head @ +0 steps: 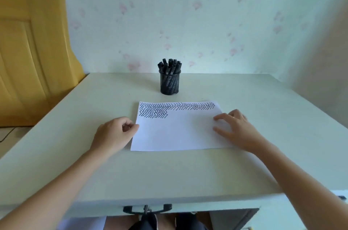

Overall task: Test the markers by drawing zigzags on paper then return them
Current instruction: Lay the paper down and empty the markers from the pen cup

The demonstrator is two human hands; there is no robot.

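roughly ten markers (170, 66), one holder (170, 84), one paper (178, 131)

Pale wall (188, 13) with faint pink flowers, cream table (169, 173), yellow wooden panel (32, 50) at left

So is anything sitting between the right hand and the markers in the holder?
Nothing visible does. The right hand rests on the paper; beyond the sheet's far edge only bare table lies before the mesh holder of markers.

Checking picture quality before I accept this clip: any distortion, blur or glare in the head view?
Head view: wide-angle bending shows in the table edges; lighting soft and even, no glare on the paper; zigzags read clearly; markers in the mesh cup slightly soft; both hands sharp.
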